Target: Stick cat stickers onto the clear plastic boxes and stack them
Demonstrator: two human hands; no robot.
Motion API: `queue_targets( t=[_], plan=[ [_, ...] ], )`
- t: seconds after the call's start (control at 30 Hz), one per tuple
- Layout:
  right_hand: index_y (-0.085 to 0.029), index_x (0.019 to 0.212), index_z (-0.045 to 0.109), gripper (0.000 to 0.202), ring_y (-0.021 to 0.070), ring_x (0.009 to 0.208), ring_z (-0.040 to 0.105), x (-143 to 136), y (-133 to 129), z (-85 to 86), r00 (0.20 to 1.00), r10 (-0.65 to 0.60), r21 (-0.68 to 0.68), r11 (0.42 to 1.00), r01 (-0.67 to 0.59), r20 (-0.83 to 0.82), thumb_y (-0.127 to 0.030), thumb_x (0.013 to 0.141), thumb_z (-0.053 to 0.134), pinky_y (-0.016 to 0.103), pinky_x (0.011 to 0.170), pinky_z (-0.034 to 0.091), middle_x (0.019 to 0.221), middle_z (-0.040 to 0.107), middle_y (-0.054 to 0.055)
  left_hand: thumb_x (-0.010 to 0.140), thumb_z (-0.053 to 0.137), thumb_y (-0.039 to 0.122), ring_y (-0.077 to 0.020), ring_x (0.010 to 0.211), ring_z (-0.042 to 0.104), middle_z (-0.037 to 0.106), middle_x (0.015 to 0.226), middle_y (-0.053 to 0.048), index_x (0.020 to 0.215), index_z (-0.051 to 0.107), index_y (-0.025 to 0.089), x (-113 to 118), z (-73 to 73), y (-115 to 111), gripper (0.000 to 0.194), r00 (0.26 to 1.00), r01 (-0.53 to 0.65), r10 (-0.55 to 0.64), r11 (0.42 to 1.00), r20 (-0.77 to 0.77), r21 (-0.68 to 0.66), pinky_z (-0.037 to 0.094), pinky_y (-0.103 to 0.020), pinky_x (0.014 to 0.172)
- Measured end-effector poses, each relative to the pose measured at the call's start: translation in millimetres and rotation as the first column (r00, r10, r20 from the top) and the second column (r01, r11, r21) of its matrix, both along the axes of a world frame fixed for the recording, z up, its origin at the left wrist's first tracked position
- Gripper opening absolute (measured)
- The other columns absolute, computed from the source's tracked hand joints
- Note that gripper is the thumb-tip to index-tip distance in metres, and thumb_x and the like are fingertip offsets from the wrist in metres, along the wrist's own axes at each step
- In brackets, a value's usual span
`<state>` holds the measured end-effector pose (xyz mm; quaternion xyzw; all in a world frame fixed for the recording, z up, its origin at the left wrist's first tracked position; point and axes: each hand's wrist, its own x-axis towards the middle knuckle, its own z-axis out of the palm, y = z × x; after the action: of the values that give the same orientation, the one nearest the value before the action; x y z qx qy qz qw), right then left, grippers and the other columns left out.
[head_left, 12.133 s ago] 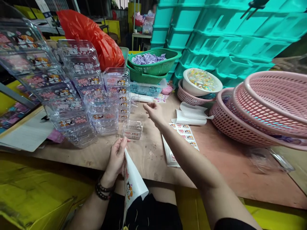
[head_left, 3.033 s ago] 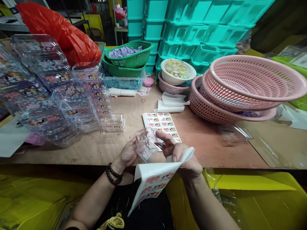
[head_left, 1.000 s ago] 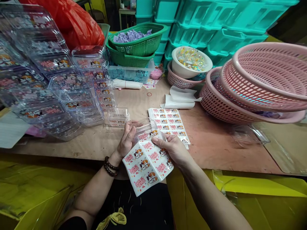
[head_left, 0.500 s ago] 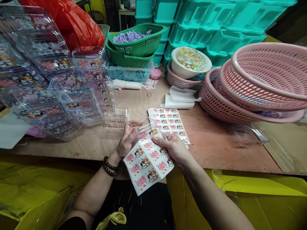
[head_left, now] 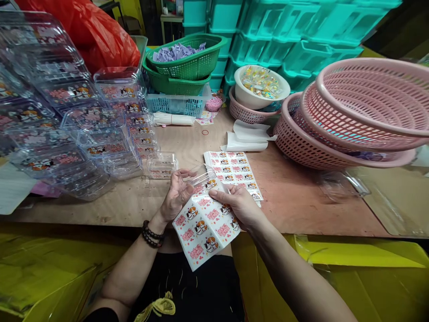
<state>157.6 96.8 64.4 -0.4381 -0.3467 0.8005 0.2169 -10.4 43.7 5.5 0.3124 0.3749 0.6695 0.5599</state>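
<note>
My left hand (head_left: 177, 192), with a beaded bracelet on its wrist, is closed on a clear plastic box (head_left: 203, 179). My right hand (head_left: 239, 203) pinches a sheet of stickers (head_left: 200, 228), its thumb on top near the sheet's upper edge. The sheet hangs tilted below the box and bears rows of cartoon cats and dogs with pink lettering. A sticker at the sheet's top meets the face of the box; whether it is stuck there I cannot tell. Behind my hands lies a stack of sticker sheets (head_left: 234, 170). A small clear box (head_left: 162, 165) stands to their left.
Stacked clear boxes with stickers (head_left: 100, 120) fill the left of the table. Green baskets (head_left: 187, 62), a white bowl of small packets (head_left: 261, 87) and pink baskets (head_left: 315, 134) stand behind and right. White backing papers (head_left: 248, 141) lie mid-table. Turquoise bins (head_left: 301, 27) rise behind.
The whole view has shifted slightly, so the table things sit a little further left. My hands keep the same hold on the box and sheet, with hardly any movement.
</note>
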Motion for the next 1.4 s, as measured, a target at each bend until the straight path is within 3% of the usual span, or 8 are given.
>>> queue_targets(
  t=[0.2, 0.47, 0.77, 1.4],
  plan=[
    [-0.013, 0.07, 0.074, 0.034, 0.0164, 0.055, 0.069, -0.8, 0.7, 0.9, 1.0, -0.01, -0.001, 1.0, 0.009, -0.011, -0.035, 0.052, 0.092, 0.024, 0.054, 0.056, 0.066, 0.076, 0.007, 0.071, 0.085, 0.046, -0.0223, 0.111, 0.059, 0.053, 0.122, -0.005, 0.112, 0.047, 0.026, 1.7, -0.9, -0.2, 0.059, 1.0, -0.009, 0.008, 1.0, -0.009, 0.0, 0.048, -0.039, 0.099],
    [-0.014, 0.072, 0.074, 0.028, 0.0174, 0.056, 0.07, -1.3, -0.5, 1.5, 1.0, -0.003, -0.012, 1.0, 0.003, -0.006, -0.032, 0.057, 0.089, 0.025, 0.055, 0.056, 0.068, 0.076, 0.008, 0.066, 0.089, 0.043, -0.0204, 0.108, 0.061, 0.053, 0.121, -0.004, 0.112, 0.047, 0.027, 0.3, -1.5, 0.6, 0.065, 0.998, -0.011, 0.011, 1.0, -0.06, 0.003, 0.049, -0.037, 0.097],
    [-0.014, 0.074, 0.072, 0.026, 0.0169, 0.056, 0.07, -0.5, 1.5, 0.8, 0.997, 0.073, -0.025, 0.997, -0.073, -0.024, -0.031, 0.061, 0.087, 0.026, 0.056, 0.056, 0.067, 0.076, 0.007, 0.073, 0.084, 0.03, -0.017, 0.108, 0.06, 0.056, 0.12, -0.002, 0.11, 0.046, 0.027, 4.0, -6.9, 1.3, 0.053, 0.987, -0.118, 0.123, 0.992, -0.1, 0.051, 0.048, -0.033, 0.097],
    [-0.011, 0.075, 0.077, 0.033, 0.0168, 0.055, 0.071, 9.1, 6.3, -8.8, 0.991, 0.131, -0.049, 0.99, -0.131, 0.0, -0.04, 0.064, 0.088, 0.024, 0.053, 0.055, 0.07, 0.077, 0.011, 0.072, 0.085, 0.031, -0.0189, 0.108, 0.062, 0.059, 0.119, -0.002, 0.109, 0.049, 0.028, 5.7, -2.3, 0.7, 0.052, 0.99, -0.139, 0.139, 0.99, -0.008, 0.004, 0.048, -0.036, 0.1]
  ],
)
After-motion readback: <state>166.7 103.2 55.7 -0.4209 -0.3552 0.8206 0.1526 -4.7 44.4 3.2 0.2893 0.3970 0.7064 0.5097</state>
